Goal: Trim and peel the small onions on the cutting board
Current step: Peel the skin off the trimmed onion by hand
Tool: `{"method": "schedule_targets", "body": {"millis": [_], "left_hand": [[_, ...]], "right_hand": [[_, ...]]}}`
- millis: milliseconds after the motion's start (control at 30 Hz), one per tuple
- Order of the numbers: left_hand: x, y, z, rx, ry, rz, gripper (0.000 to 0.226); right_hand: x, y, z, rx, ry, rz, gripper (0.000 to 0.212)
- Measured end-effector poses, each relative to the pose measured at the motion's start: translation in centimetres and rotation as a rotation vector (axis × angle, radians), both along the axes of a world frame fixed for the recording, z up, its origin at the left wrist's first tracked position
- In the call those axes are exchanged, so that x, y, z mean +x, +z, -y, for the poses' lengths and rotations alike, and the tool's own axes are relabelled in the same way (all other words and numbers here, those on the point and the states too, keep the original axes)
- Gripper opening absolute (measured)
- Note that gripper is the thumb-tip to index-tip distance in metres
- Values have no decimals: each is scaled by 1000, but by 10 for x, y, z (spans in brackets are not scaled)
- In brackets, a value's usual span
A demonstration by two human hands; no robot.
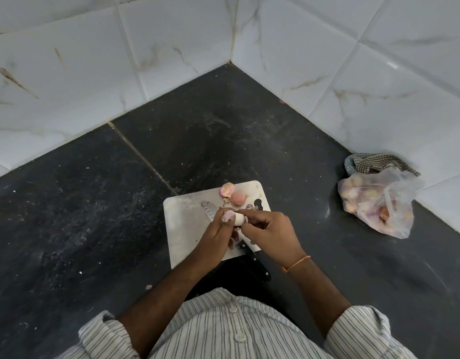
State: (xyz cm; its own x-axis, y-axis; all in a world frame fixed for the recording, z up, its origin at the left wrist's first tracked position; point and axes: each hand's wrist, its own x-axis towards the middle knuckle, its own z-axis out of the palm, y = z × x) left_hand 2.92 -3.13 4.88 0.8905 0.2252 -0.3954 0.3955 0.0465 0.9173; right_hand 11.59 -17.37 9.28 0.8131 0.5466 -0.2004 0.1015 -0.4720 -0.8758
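A small onion, partly peeled with pale flesh showing, is held above the white cutting board. My left hand grips its purple end. My right hand pinches its skin from the right side. Two unpeeled pink onions lie at the board's far edge, with bits of skin beside them. A knife lies flat across the board under my hands, its blade pointing away and its black handle sticking out over the near edge.
A clear plastic bag with more small onions sits at the right by the tiled wall, with a checked cloth behind it. The board rests on a dark stone counter in a corner of white tiled walls.
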Motion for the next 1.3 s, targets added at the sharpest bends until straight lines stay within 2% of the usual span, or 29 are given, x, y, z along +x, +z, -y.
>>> {"method": "schedule_targets", "body": {"millis": [167, 267, 400, 500, 567, 667, 800, 1000, 1200, 1300], "left_hand": [[1, 0, 0, -73, 26, -65, 33], [1, -9, -1, -160, 82, -95, 40], [0, -12, 0, -403, 124, -102, 52], [0, -8, 0, -434, 176, -103, 56], [2, -6, -1, -364, 215, -105, 50], [2, -5, -3, -182, 201, -58, 33], [2, 1, -2, -136, 162, -55, 27], [1, 2, -3, -210, 262, -81, 41], [-3, -4, -10, -231, 208, -70, 35], [-5, -5, -12, -219, 158, -38, 25]], "right_hand": [[1, -7, -3, -2, -89, -107, 26], [1, -6, -3, 41, -121, -180, 23], [-2, -5, -4, 51, -179, -220, 21], [-3, -6, -4, 40, -165, -215, 18], [-4, -10, -3, -5, -175, -136, 15], [-4, -20, -1, -135, -184, 113, 12], [-8, -19, -3, -187, -111, 326, 11], [-8, -19, -1, -140, -106, 291, 20], [-4, -22, 7, -89, -73, 217, 17], [-3, -22, 11, -95, -20, 191, 20]]}}
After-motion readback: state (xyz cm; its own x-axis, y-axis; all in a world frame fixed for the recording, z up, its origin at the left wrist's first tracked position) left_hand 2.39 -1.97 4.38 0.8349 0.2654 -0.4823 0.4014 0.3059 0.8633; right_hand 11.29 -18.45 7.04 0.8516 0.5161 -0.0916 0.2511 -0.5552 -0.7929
